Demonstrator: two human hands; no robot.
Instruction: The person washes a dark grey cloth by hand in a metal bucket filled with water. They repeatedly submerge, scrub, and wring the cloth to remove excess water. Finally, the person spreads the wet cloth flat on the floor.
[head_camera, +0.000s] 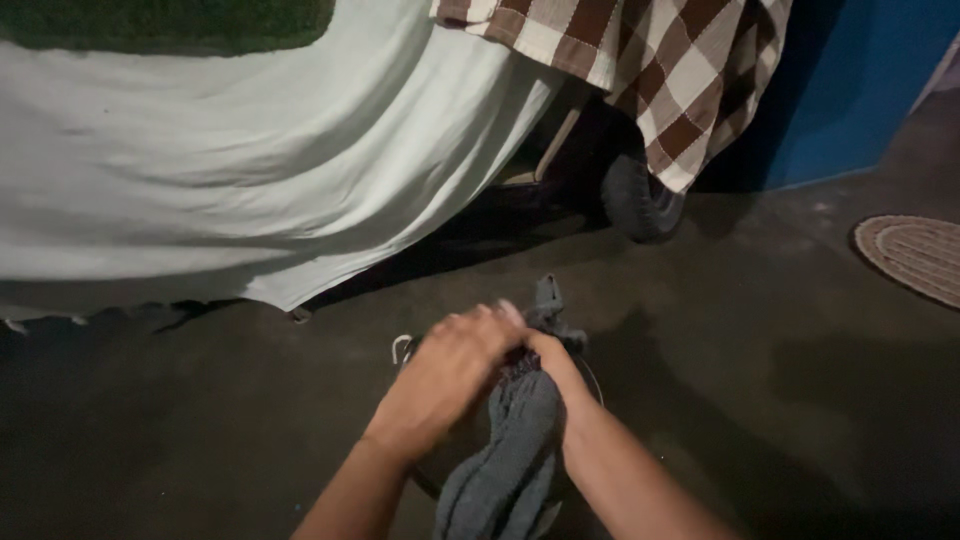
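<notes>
Two bare forearms rise from the bottom centre of the frame, and I see them meet just below the middle of the picture. Between them hangs a grey knitted cloth (505, 455), thick and ribbed, its lower end trailing down to the bottom edge and a small twisted tip poking up above the knuckles.

My left hand (455, 365) lies over the top of the cloth, fingers curled down and closed around the bunched upper part. My right hand (548, 352) comes in from the lower right, and its fingers are tucked under the left hand and into the cloth, so I cannot tell how tightly they close, though they are clearly gripping the fabric. Both hands touch each other at the fingertips.

Under the hands I make out the curved rim of a dark round container (592, 375), mostly hidden by the cloth and arms. A small white loop (400, 347) sticks out at its left side, just beside the left hand.

Everything sits over a dark concrete floor (780, 350). Across the upper left of the frame a large white sheet (230, 170) drapes down. At the upper centre and right hangs a brown and white checked cloth (670, 70), with a black wheel (638, 200) below it. A blue wall (850, 80) fills the upper right corner, and a round woven mat (915, 255) lies at the right edge.
</notes>
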